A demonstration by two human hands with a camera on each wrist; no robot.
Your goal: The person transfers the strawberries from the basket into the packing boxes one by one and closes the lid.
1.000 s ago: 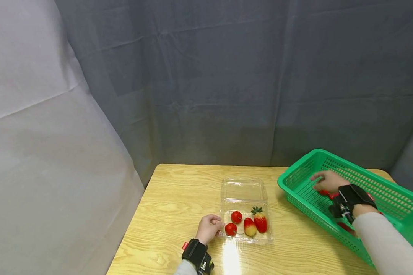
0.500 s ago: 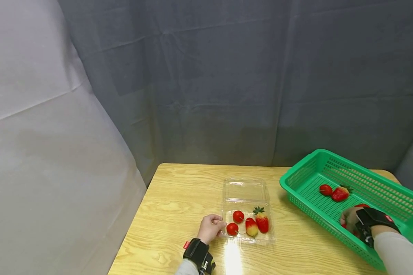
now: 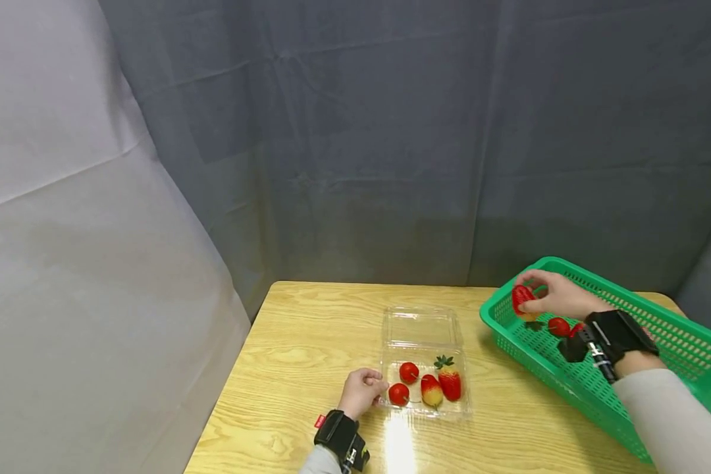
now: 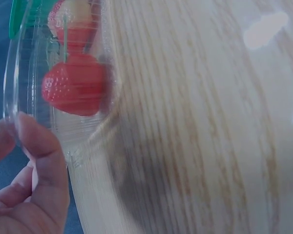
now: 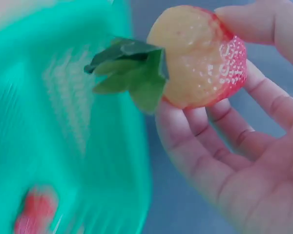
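Right hand [image 3: 553,296] pinches a strawberry [image 3: 522,297] over the green basket's [image 3: 658,368] left end; left hand's [image 3: 360,393] curled fingers should brace the clear box [image 3: 422,368] near the table's [image 3: 308,342] front edge.

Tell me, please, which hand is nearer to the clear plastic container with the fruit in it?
The left hand: it rests at the clear plastic container's near-left corner, touching its edge. The right hand is off to the right over the green basket, holding a strawberry.

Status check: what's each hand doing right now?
Left hand steadies clear plastic clamshell box. Right hand pinches red strawberry above green plastic basket. Nothing in the way.
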